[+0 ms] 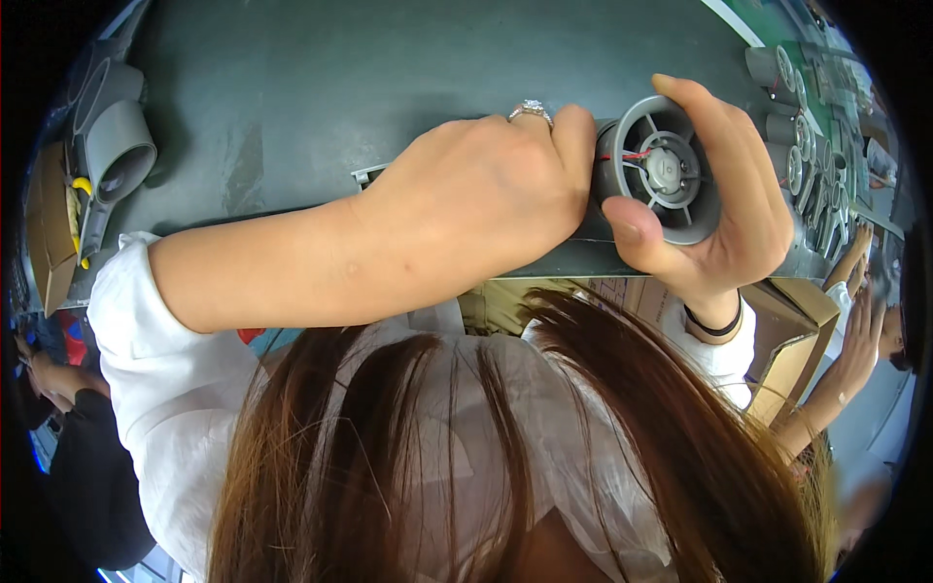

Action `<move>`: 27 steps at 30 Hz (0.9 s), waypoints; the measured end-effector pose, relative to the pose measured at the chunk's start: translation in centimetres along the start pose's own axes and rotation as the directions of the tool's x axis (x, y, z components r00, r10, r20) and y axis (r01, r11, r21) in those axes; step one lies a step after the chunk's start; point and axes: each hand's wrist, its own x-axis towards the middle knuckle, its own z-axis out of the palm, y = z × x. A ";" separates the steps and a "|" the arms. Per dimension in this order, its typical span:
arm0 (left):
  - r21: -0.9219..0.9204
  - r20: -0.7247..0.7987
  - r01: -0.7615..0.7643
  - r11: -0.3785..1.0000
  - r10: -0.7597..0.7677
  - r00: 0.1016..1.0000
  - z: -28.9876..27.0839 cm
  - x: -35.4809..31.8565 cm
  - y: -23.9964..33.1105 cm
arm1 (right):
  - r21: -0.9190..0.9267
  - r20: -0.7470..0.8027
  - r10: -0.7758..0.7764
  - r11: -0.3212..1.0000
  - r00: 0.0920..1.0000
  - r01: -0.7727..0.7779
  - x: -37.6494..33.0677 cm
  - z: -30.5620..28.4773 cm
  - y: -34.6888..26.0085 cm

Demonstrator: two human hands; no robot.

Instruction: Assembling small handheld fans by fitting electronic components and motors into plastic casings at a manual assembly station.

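My right hand (724, 180) is curled around a round grey housing (614, 180), thumb on the near rim and fingers over the far side. It looks like a hair dryer body. Inside its open end sit a spoked ring, a small silver motor (665, 171) and a red wire. Against the housing's left side, my left hand (486, 185) is closed in a fist, back of the hand up, with a ring on one finger. Its fingertips and whatever they grip are hidden. A small pale grey piece (363, 175) sticks out behind the left wrist.
Grey housings with handles (119, 151) stand at the left, by a cardboard piece (51, 223) and a yellow object (82, 185). Several similar housings (783, 126) line the right. An open cardboard box (792, 335) is below the bench edge. Other people's hands show at both sides.
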 end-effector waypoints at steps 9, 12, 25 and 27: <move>-0.083 0.025 -0.014 0.996 0.017 1.000 -0.1 0.2 -0.9 | 0.138 0.017 0.106 0.985 0.994 -0.108 -0.1 0.3 0.2; -0.223 0.251 0.186 0.957 -0.128 0.960 -1.1 0.6 -1.0 | 0.230 0.025 0.208 0.951 0.978 -0.208 -0.3 0.3 0.3; -0.193 0.079 0.005 0.981 0.010 0.997 -0.3 0.1 -1.0 | 0.171 0.004 0.197 0.966 0.980 -0.195 -0.9 0.3 -0.4; -0.241 0.059 0.037 0.970 -0.023 0.998 -0.4 0.2 -1.3 | 0.166 0.102 0.199 0.963 0.975 -0.214 0.3 -0.3 -0.5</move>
